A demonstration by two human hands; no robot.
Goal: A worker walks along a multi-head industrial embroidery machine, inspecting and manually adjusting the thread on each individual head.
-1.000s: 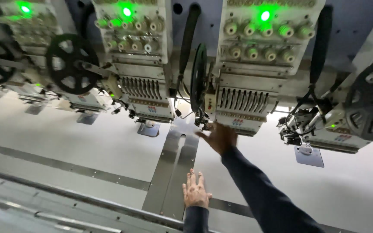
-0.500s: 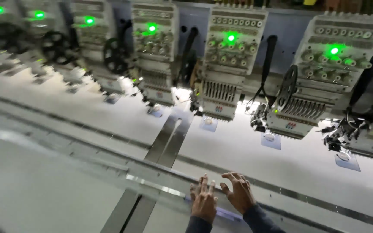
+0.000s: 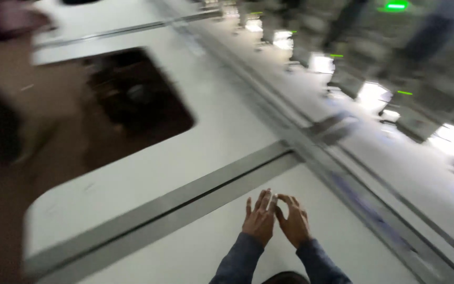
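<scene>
A broad white tabletop point(image 3: 227, 131) was seen filling most of the head view, tilted and smeared by motion. Along the upper right edge a row of blurred grey machine heads point(image 3: 395, 68) was ranged, with a green light point(image 3: 395, 6) glowing at the top and bright patches reflected beneath them. A dark rounded opening point(image 3: 132, 105) was cut into the tabletop at upper left; what lay inside could not be made out. Two grey rails were laid across the white surface: a long rail point(image 3: 353, 173) running from the top centre down to the lower right, and a crossing rail point(image 3: 185, 202) slanting from the left edge up to meet it.

Low in the centre, both arms were stretched forward in blue-grey sleeves point(image 3: 237, 263). The left hand point(image 3: 259, 220) was held flat over the white panel, fingers spread a little and pointed away. The right hand point(image 3: 292, 223) was set just beside it, fingers curled inward so that the tips met those of the left. Nothing could be seen gripped in either hand; whether something small was pinched between the fingertips could not be told through the blur. Both hands were placed just below the crossing rail, near it but apart from the machine heads.
</scene>
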